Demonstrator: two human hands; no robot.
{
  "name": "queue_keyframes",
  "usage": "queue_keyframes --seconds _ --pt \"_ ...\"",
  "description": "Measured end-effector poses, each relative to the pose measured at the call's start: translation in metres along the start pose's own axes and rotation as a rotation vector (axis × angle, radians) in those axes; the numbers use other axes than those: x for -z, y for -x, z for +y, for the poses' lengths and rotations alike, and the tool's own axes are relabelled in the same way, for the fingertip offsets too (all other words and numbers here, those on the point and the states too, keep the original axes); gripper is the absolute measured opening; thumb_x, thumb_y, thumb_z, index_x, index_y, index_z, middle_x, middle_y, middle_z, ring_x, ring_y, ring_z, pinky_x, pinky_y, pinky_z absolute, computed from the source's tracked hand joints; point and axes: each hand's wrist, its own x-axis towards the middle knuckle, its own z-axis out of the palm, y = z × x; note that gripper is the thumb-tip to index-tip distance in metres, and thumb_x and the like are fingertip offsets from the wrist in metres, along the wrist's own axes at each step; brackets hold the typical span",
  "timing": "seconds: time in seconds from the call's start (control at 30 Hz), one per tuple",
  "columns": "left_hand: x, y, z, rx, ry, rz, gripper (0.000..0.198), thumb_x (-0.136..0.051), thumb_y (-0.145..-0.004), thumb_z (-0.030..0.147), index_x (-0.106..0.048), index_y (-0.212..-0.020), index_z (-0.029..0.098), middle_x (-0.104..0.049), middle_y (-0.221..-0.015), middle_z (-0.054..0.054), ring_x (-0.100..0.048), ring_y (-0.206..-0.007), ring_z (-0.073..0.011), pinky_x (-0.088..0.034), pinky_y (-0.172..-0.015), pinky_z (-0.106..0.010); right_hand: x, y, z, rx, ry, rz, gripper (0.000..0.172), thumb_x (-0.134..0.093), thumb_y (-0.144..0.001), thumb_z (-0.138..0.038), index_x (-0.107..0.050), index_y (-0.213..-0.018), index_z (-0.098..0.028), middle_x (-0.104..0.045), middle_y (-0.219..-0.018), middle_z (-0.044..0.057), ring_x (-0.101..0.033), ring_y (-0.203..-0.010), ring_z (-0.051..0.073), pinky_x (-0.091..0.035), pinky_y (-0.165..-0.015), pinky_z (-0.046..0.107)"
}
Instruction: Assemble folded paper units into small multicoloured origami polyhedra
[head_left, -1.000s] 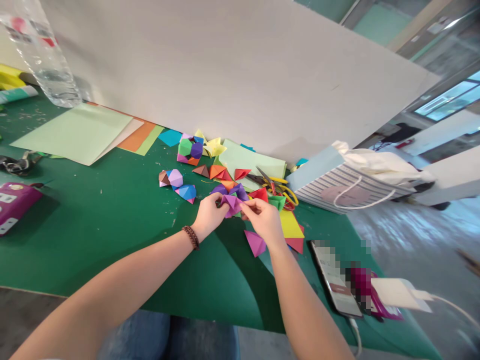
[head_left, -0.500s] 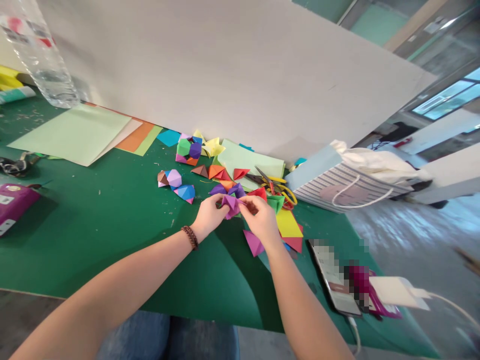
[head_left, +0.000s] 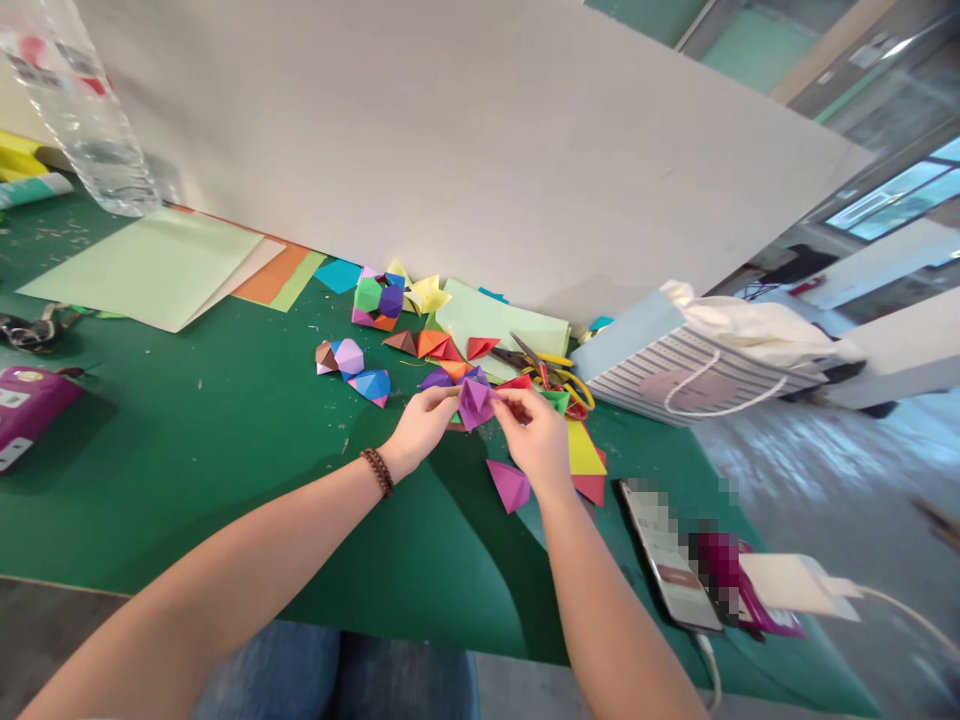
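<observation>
A purple folded paper piece (head_left: pixel 475 403) is held up between my two hands over the green table. My left hand (head_left: pixel 424 430) pinches its left side, and my right hand (head_left: pixel 536 436) pinches its right edge. Below my right hand lies another magenta folded paper piece (head_left: pixel 509 486). Just beyond my fingers sit dark purple, orange, red and green folded pieces, partly hidden. Further left are a joined blue and lilac paper cluster (head_left: pixel 349 358) and a multicoloured paper ball (head_left: pixel 378 299). Scissors with yellow handles (head_left: pixel 576 390) rest behind my right hand.
Pale green paper sheets (head_left: pixel 150 262) and a water bottle (head_left: pixel 101 150) stand at the back left. A striped paper bag (head_left: pixel 675 370) is at the right. Near the right edge lie a phone (head_left: pixel 671 560) and a white charger (head_left: pixel 795 583). A purple box (head_left: pixel 34 410) sits far left.
The purple piece has shifted slightly right and turned, showing a pointed, diamond-like face. My right hand has moved a little right, and my left fingers have straightened somewhat.
</observation>
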Motion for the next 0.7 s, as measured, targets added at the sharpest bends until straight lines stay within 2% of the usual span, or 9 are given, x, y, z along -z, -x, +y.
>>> queue_keyframes --seconds 0.13,0.23,0.33,0.47,0.6,0.7 --pt "0.005 -0.004 0.002 0.012 -0.020 0.085 0.028 -0.051 -0.086 0.029 -0.071 -0.096 0.012 -0.067 -0.104 -0.008 -0.062 -0.079 -0.0143 -0.056 -0.063 -0.024 0.005 -0.002 0.000 0.024 -0.021 -0.005 0.019 -0.059 -0.084 -0.035 -0.069 -0.087 -0.019 -0.068 -0.082 0.005 -0.061 -0.068 0.017 -0.052 -0.065 0.032" --pt "0.011 -0.007 0.005 0.051 0.006 0.044 0.036 -0.051 -0.087 0.041 -0.070 -0.093 0.011 -0.069 -0.083 -0.006 -0.062 -0.068 -0.0136 -0.054 -0.059 -0.025 0.010 -0.002 -0.004 0.110 -0.041 -0.038 0.016 -0.059 -0.086 -0.032 -0.070 -0.087 -0.022 -0.066 -0.085 0.004 -0.062 -0.075 0.018 -0.052 -0.068 0.032" --pt "0.017 -0.008 0.007 0.130 -0.015 -0.005 0.047 -0.049 -0.085 0.055 -0.067 -0.079 0.011 -0.062 -0.061 -0.004 -0.058 -0.051 -0.0134 -0.050 -0.050 -0.026 0.016 0.000 -0.012 0.249 -0.025 -0.081 0.013 -0.059 -0.088 -0.027 -0.072 -0.089 -0.024 -0.064 -0.085 0.003 -0.062 -0.079 0.017 -0.051 -0.070 0.030" --pt "0.022 -0.008 0.008 0.133 -0.184 -0.102 0.060 -0.045 -0.081 0.070 -0.054 -0.060 0.015 -0.051 -0.048 0.000 -0.050 -0.043 -0.0114 -0.042 -0.045 -0.025 0.018 0.004 -0.019 0.418 0.038 -0.133 0.014 -0.060 -0.088 -0.023 -0.073 -0.091 -0.027 -0.064 -0.084 0.002 -0.063 -0.077 0.015 -0.051 -0.070 0.029" --pt "0.022 -0.007 0.007 0.071 -0.429 -0.092 0.064 -0.039 -0.080 0.076 -0.047 -0.054 0.017 -0.035 -0.042 0.004 -0.037 -0.041 -0.0088 -0.030 -0.044 -0.024 0.013 0.007 -0.018 0.511 0.090 -0.199 0.014 -0.059 -0.089 -0.022 -0.072 -0.091 -0.026 -0.065 -0.084 0.003 -0.064 -0.076 0.015 -0.052 -0.070 0.029" --pt "0.019 -0.006 0.006 0.048 -0.529 -0.139 0.066 -0.035 -0.082 0.075 -0.051 -0.057 0.016 -0.040 -0.046 0.002 -0.042 -0.048 -0.0110 -0.032 -0.047 -0.025 0.007 0.009 -0.016 0.523 0.104 -0.218 0.012 -0.059 -0.089 -0.022 -0.070 -0.093 -0.025 -0.066 -0.086 0.003 -0.064 -0.079 0.016 -0.052 -0.074 0.030"
